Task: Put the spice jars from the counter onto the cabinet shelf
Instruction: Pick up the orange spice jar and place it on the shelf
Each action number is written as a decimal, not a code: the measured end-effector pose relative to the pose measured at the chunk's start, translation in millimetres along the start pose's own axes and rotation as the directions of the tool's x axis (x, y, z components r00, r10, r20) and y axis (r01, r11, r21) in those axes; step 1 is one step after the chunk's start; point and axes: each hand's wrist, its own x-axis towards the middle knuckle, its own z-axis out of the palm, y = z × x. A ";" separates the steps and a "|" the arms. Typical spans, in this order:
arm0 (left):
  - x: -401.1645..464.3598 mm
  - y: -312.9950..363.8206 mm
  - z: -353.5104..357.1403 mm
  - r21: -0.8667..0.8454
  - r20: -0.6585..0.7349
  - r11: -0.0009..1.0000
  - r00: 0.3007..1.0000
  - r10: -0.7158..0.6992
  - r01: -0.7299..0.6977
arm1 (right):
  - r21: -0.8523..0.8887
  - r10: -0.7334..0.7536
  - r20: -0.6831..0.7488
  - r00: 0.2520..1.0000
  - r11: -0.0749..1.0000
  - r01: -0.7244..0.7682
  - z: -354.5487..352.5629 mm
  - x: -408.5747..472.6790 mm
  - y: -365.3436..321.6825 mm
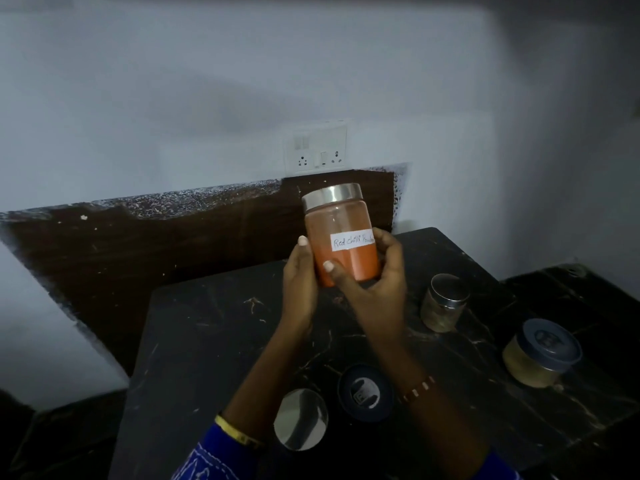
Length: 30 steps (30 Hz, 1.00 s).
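Note:
I hold a clear jar of red chilli powder (pixel 341 233) with a steel lid and a white handwritten label above the black counter (pixel 207 334). My left hand (pixel 299 271) grips its left side and my right hand (pixel 375 275) wraps its right side and front. On the counter stand a steel-lidded jar (pixel 445 303) at the right, a blue-lidded jar (pixel 540 353) further right, another blue-lidded jar (pixel 365 393) between my forearms, and a steel-lidded jar (pixel 300 419) near the front. No cabinet shelf is in view.
A white switch and socket plate (pixel 317 150) sits on the pale wall above a dark brown backsplash (pixel 156 244). A second black counter section (pixel 581 296) lies lower at the right. The room is dim.

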 end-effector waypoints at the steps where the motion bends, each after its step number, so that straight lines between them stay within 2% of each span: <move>1: -1.2 1.9 -3.1 -0.020 0.017 1.000 1.000 0.000 0.000 | -0.020 -0.013 -0.005 1.000 1.000 0.013 4.9 -1.4 -1.5; 4: -2.4 10.7 -13.7 -0.030 0.052 0.999 0.998 0.028 -0.027 | -0.004 -0.024 0.004 1.000 1.000 0.024 14.7 -7.1 -3.1; 7: -0.5 16.0 -22.4 -0.017 0.035 1.000 0.999 0.018 -0.018 | 0.060 -0.009 0.094 0.995 0.998 0.004 12.6 -11.1 -3.5; 14: 4.9 10.8 -16.2 0.046 0.025 0.999 1.000 0.007 -0.008 | 0.035 0.026 0.173 0.985 0.999 -0.033 -8.7 -0.4 5.2; 25: 19.3 25.6 61.9 0.051 -0.031 0.997 0.998 0.051 -0.050 | 0.069 -0.006 0.233 0.972 0.998 -0.011 -61.4 75.8 12.5; 30: 38.1 37.1 108.5 0.089 -0.012 0.988 0.992 0.129 -0.127 | 0.072 -0.056 0.275 0.960 0.997 0.038 -96.7 121.0 9.5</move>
